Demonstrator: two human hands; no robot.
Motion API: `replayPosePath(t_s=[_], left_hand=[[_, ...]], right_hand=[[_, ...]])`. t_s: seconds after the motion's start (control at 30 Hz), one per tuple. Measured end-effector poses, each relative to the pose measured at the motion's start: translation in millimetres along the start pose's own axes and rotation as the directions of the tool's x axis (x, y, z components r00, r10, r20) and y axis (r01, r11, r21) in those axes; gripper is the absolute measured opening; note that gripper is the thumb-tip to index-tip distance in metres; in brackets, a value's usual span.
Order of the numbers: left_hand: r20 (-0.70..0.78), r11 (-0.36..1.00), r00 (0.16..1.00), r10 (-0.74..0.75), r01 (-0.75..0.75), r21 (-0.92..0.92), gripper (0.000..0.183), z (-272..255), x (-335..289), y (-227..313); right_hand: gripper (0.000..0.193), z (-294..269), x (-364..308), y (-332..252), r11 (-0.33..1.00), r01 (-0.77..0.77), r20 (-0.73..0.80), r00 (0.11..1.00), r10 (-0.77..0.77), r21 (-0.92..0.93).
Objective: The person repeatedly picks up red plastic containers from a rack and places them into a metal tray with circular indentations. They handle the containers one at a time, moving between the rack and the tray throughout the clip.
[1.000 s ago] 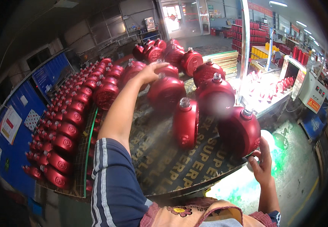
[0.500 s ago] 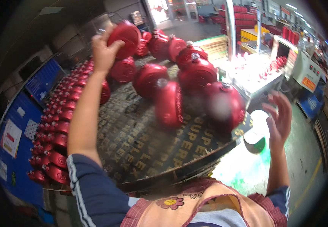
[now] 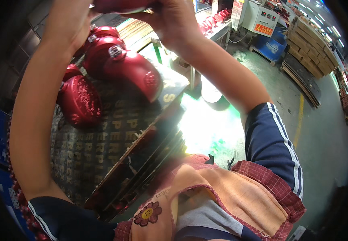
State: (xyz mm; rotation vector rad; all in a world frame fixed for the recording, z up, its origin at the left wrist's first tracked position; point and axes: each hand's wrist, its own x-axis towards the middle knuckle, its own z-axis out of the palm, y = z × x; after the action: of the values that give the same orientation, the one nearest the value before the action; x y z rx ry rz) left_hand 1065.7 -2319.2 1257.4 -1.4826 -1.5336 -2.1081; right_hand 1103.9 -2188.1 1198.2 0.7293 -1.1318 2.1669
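At the top edge, a shiny red round bottle [image 3: 121, 5] is held between my two raised hands, partly cut off by the picture's edge. My left hand [image 3: 70, 26] grips its left side. On the other side, the fingers of my right hand [image 3: 172, 20] close round it, partly hidden. Below, more red flask-shaped bottles rest on a dark printed board [image 3: 89, 140]: one with raised decoration [image 3: 79, 100] at the left, and a smooth one with a clear glass neck [image 3: 136, 72] nearer the board's right corner. Another red bottle [image 3: 101, 48] sits behind them.
Small red bottles [image 3: 216, 20] line a bright work surface ahead. Beside it stand a pale control cabinet [image 3: 260, 18] and a blue drum [image 3: 272, 44]. A white bucket-like container [image 3: 211, 90] is on the floor. Brown stacked cartons [image 3: 310, 48] and flat dark boards [image 3: 300, 80] are at right.
The view has swung to the right. My right hand, open beside the table before, has come up to the bottle. My left hand has brought a red bottle from the far left.
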Motion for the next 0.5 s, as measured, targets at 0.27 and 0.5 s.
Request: replayPosePath(t_s=[0.27, 0.5], left_hand=[[0.239, 0.794, 0.931, -0.276, 0.081, 0.603, 0.047, -69.0, 30.9, -20.8], [-0.234, 0.494, 0.851, -0.47, 0.474, 0.729, 0.055, -100.4, -10.1, 50.6]], right_hand=[[0.062, -179.0, 23.0, -101.1, 0.66, -0.339, -0.353, 0.928, 0.119, -0.67], [0.092, -415.0, 144.4, -125.9, -0.527, -0.3, -0.288, 0.952, -0.106, -0.796]])
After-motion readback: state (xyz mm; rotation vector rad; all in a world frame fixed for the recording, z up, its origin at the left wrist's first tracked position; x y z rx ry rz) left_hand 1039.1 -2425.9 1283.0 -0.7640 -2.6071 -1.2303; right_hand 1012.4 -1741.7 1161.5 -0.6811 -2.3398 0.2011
